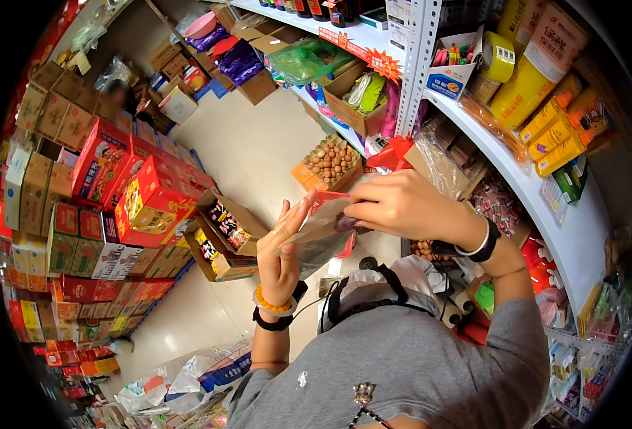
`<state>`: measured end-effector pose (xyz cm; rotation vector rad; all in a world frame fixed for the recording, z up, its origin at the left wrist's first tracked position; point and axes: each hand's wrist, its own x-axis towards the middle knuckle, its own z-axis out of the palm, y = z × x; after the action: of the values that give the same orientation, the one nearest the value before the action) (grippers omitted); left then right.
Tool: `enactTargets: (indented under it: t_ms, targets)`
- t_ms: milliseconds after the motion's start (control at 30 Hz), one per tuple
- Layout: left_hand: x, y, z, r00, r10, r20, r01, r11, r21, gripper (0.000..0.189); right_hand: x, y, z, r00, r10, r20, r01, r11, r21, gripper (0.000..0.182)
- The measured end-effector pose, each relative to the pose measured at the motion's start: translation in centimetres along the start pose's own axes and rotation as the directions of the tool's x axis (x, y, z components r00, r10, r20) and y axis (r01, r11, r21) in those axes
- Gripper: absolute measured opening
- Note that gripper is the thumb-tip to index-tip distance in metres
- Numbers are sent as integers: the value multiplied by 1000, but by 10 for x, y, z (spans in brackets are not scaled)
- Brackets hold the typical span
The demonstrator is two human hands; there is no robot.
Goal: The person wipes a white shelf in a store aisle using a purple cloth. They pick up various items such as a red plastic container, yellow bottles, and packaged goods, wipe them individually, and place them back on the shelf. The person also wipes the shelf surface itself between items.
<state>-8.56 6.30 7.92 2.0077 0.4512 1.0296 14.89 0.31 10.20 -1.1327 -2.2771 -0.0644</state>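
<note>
A translucent plastic bag (316,236) hangs stretched between my two hands. My left hand (281,252) is at its left edge, fingers long and nearly straight, the thumb against the plastic. From the other side my right hand (401,204) bends its fingers over the bag's right end, around a small dark purple item (346,221). What that item is, I cannot tell; fingers and plastic partly cover it. Behind the bag shows a red plastic basket (329,197), mostly hidden.
A carton of eggs (329,161) sits on the floor ahead. Open cartons of packaged goods (230,230) and stacked red boxes (155,198) stand left. A white metal shelf (557,193) curves along my right with yellow bottles (562,145). A person (117,96) is at far left.
</note>
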Motion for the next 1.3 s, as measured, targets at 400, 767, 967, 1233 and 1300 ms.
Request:
enactTargets:
  t_ms: [400, 767, 967, 1233, 1300]
  targets:
    - [-3, 6, 9, 988, -91, -127, 71, 986, -154, 67, 25, -32, 47, 877, -236, -419, 199, 971, -130, 21]
    - [-3, 1, 9, 986, -137, -98, 123, 983, -138, 62, -16, -8, 64, 934, -85, -347, -34, 945, -324, 20]
    - [3, -11, 22, 975, -214, -61, 172, 898, -404, 68, -61, 12, 65, 922, 261, -286, -355, 864, -357, 19]
    - [25, -18, 42, 989, -151, -10, 125, 853, -506, 66, -179, 9, 37, 466, 875, 130, -696, 271, 665, 65]
    - [27, -15, 57, 992, -114, 61, 129, 839, -529, 64, -185, -8, 39, 555, 826, 99, -722, 420, 550, 81]
